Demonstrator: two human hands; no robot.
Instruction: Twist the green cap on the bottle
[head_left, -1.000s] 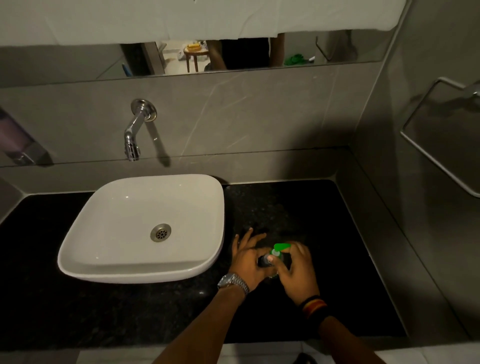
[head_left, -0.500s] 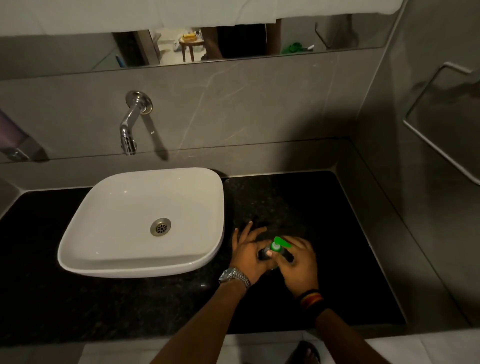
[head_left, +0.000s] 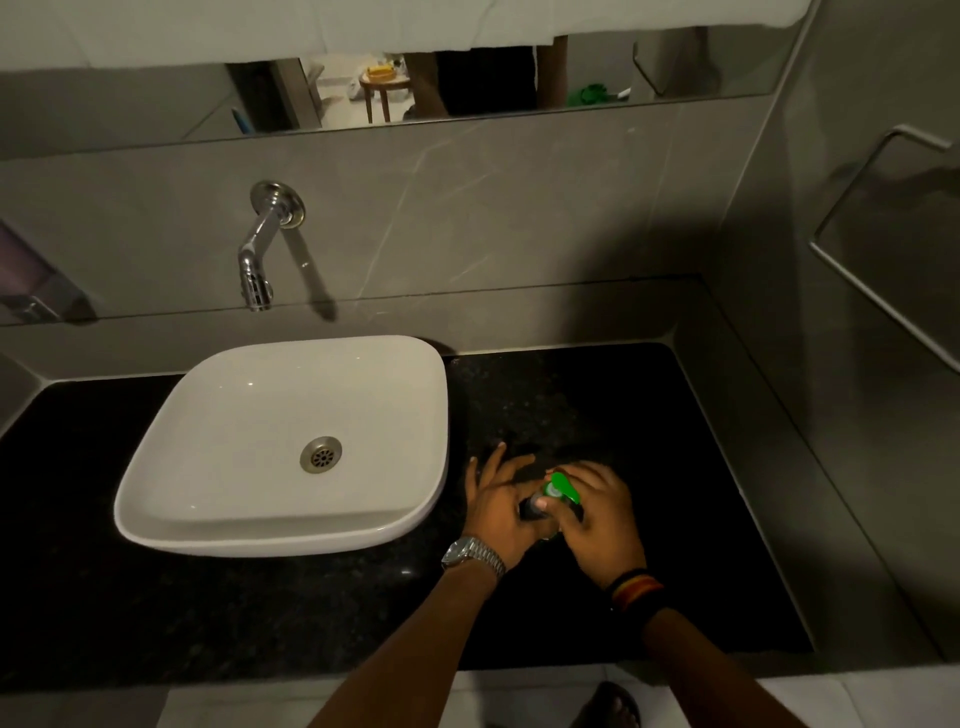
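My left hand (head_left: 501, 512) and my right hand (head_left: 597, 514) meet over the black tabletop (head_left: 675, 519), just to the right of the white basin (head_left: 280, 447). Between them stands a small bottle (head_left: 535, 506) with a green cap (head_left: 563, 488). The bottle's body is mostly hidden by my hands, so its shape and its footing on the tabletop cannot be read.

Left hand: it grasps the dark bottle from the left side, thumb toward the cap, the other fingers (head_left: 491, 460) spread and pointing away from me. A metal watch (head_left: 472, 555) sits on that wrist.

Right hand: fingers curled round the bottle and the green cap from the right, grasping it. A striped band (head_left: 635, 588) sits on that wrist.

Edges and room:
- Left of my hands: the basin's rounded right rim lies just beside my left hand, apart from it. The drain (head_left: 321, 454) sits at the basin's middle.
- Beyond my hands: open dark tabletop runs to the low ledge under the grey wall.
- Right of my hands: a broad stretch of tabletop reaches the side wall, where a metal towel rail (head_left: 883, 301) hangs well above it.
- Toward me: the tabletop's front edge passes under my forearms.

The tap (head_left: 260, 260) projects from the wall above the basin, well apart from both hands.
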